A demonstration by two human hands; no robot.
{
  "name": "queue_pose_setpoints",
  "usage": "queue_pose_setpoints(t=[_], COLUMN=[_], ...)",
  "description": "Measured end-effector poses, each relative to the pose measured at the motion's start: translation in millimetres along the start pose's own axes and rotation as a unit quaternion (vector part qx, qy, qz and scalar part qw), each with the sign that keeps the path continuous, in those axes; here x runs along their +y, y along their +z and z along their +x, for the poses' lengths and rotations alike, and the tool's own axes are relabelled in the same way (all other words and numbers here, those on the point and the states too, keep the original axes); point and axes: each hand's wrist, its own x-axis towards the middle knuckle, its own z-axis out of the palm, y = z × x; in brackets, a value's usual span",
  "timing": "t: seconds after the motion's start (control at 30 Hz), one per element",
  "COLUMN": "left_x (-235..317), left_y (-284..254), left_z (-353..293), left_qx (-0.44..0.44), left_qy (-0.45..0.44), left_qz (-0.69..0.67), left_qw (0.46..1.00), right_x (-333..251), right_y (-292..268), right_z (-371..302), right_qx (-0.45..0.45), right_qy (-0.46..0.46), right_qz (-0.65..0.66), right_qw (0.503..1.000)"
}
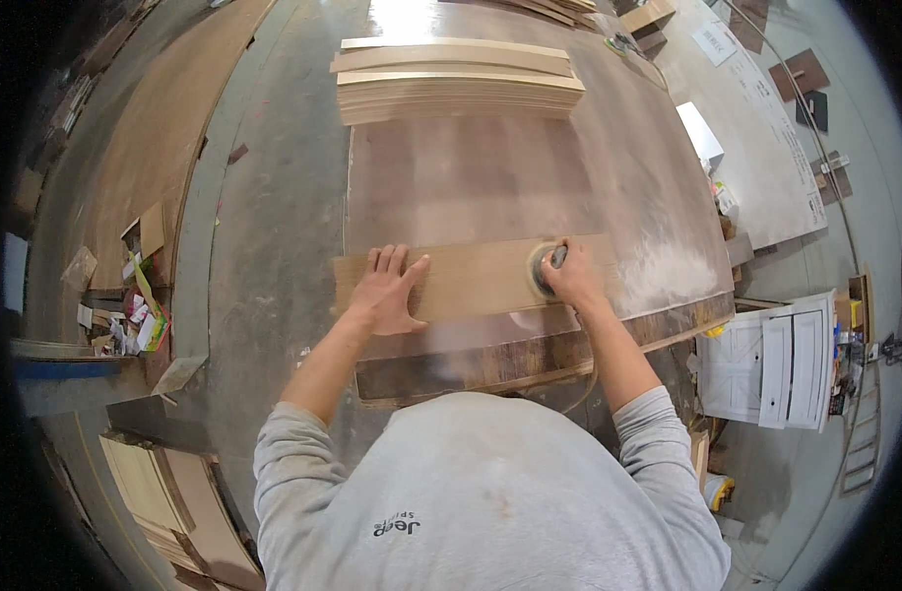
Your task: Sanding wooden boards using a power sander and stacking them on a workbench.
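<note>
Wooden board, one: long, flat, rectangular, pale tan with fine grain, lying crosswise near the front edge of the workbench, directly before the person in the grey long-sleeved shirt. Left hand: laid palm down on the board's left part, fingers spread and gripping nothing, thumb apart and pointing toward the near edge. Right hand: fingers curled over the top of a palm sander, grasping it; the tool is round and dark, with a paler rim at its base, and sits on the board's right part. Workbench top: broad, smooth, brownish, with lighter bands and a soft sheen; white powdery dust spreads over it just right of the board. Bench front: dark, streaked, rough-looking wood, bowed by the lens. Stack of boards, at the far side of the bench: many thin, pale, straight-edged pieces, laid flat in layers, the topmost slightly out of line. To the right, well apart: a white cabinet with panelled fronts. To the left: a large brown sheet, flat and plain-faced. Lower left: leaning or lying panels, cream and light brown; I cannot tell which.
</note>
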Motion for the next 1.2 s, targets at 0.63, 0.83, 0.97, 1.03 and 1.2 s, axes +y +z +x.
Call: queue_pose_setpoints(t=[0.63, 0.83, 0.97, 1.03, 1.2], left_x=[-1, -7, -2, 1, -4], left_y=[4, 6, 1, 2, -2], left_z=[-2, -10, 1, 3, -12], left_qx=[-0.004, 0.001, 0.007, 0.007, 0.023], left_qy=[0.004, -0.026, 0.012, 0.031, -0.005], left_qz=[-0.018, 0.001, -0.017, -0.018, -0.007], left_qw=[1.000, 1.000, 1.000, 0.999, 1.000], right_x=[-157, -92, -64, -75, -147], right_y=[30, 50, 13, 15, 32], right_z=[-29, 6, -4, -26, -57], right_qx=[-0.126, -0.063, -0.061, -0.060, -0.134], right_qy=[-0.090, -0.093, -0.006, -0.044, -0.082], right_qz=[-0.038, 0.034, 0.025, -0.019, -0.020], right_qw=[0.987, 0.993, 0.998, 0.997, 0.987])
